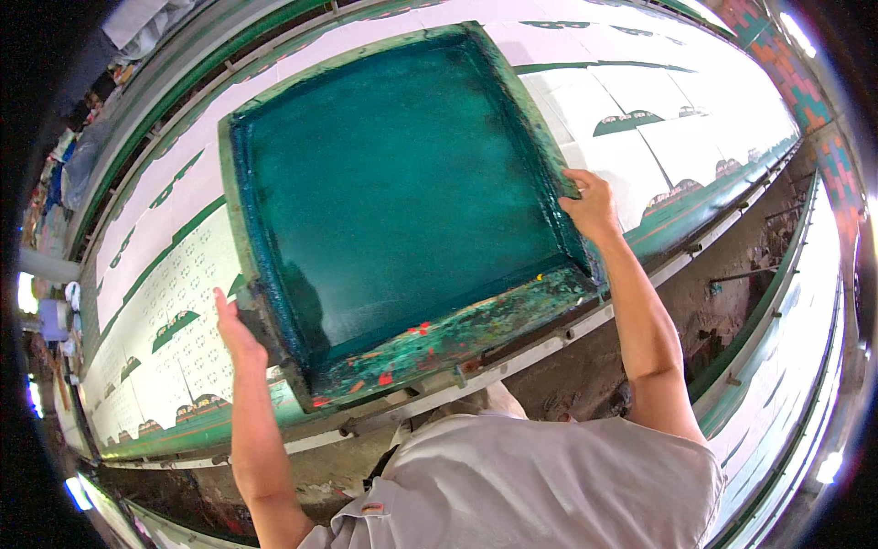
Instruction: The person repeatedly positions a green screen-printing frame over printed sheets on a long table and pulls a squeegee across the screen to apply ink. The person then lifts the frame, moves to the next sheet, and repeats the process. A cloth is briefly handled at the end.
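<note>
A large screen-printing frame (398, 183) with dark teal mesh and a paint-crusted border lies over a long table (155, 256) covered in white printed sheets. My right hand (590, 201) grips the frame's right side with bent fingers and thumb. At the lower left corner, my left hand (240, 334) is beside a dark piece on the frame's side, fingers extended upward and loosely apart; whether it touches there I cannot tell. The sheets show green shapes, small dark car pictures and fine dotted patterns. The frame's near border has red and yellow flecks.
A metal rail (535, 348) runs along the table's near edge, above a dirty aisle. Another long white printing table (782, 357) curves away at the right. Piled cloth and plastic (78, 156) lie along the far left, beside a pale pillar (50, 265).
</note>
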Demonstrator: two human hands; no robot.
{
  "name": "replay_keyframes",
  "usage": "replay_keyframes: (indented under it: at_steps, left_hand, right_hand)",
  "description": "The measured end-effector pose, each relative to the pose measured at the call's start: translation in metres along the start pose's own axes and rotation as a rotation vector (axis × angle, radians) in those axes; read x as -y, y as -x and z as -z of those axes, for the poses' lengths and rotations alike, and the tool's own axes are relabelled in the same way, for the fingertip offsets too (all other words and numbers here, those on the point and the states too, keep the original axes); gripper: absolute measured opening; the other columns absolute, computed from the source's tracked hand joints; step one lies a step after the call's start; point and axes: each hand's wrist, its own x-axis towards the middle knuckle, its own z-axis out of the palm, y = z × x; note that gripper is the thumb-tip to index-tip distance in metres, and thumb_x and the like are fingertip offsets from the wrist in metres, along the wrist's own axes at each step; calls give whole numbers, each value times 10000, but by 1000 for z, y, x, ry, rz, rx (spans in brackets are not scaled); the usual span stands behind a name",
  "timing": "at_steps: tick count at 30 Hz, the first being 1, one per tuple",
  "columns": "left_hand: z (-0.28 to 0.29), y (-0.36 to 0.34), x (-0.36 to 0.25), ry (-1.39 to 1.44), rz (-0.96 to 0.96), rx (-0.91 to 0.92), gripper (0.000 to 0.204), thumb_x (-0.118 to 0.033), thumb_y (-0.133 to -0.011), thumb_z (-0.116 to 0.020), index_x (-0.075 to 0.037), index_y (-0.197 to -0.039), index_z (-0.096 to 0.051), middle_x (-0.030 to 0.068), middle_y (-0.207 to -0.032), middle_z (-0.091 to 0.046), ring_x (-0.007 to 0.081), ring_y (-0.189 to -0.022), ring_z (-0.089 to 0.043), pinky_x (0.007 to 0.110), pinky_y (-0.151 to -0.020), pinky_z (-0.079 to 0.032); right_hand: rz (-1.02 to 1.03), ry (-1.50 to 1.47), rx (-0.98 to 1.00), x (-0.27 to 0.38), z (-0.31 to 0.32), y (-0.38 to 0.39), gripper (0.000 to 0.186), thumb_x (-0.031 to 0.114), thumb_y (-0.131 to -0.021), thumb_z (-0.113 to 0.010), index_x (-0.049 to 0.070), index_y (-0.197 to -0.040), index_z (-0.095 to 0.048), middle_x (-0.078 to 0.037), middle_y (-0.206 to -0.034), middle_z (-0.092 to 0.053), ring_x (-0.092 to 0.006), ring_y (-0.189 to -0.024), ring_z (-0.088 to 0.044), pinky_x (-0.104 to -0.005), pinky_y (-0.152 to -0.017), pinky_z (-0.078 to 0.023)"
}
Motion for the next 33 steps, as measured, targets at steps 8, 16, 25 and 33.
replay_keyframes:
  at_steps: [8, 16, 25, 33]
  left_hand:
    - [-91, 45, 67, -4, -98, -56, 692, -595, -1139, -554, 47, -1069, -804, 104, -1019, -798, 206, -901, -728, 348, -873, -570]
    - [-125, 59, 91, -13, -135, -98, 540, -519, -1134, -617, -28, -976, -777, 30, -899, -728, 154, -758, -639, 361, -723, -519]
    - [-149, 61, 107, -262, -268, -155, 645, -557, -1119, -617, -3, -789, -642, 2, -756, -505, 145, -771, -417, 399, -706, -388]
    - [-156, 61, 115, -543, -299, -195, 805, -669, -1078, -607, 23, -671, -541, 115, -618, -466, 236, -658, -450, 492, -650, -377]
  right_hand:
    - [-79, 40, -53, -86, 60, -36, 606, 41, -788, -890, 118, -1380, -784, -182, -1272, -808, -292, -1180, -771, -410, -1018, -598]
    - [-4, -41, 3, -121, 86, -54, 594, -52, -798, -848, 15, -1381, -751, -178, -1306, -793, -266, -1207, -766, -378, -1048, -595]
    - [-115, -265, 80, -161, 88, -66, 607, -152, -898, -737, -42, -1488, -642, -194, -1403, -732, -255, -1221, -738, -349, -1032, -586]
    - [665, 278, 256, -62, 103, 47, 515, 98, -910, -803, 51, -1417, -719, -222, -1510, -665, -440, -1400, -611, -581, -1211, -450]
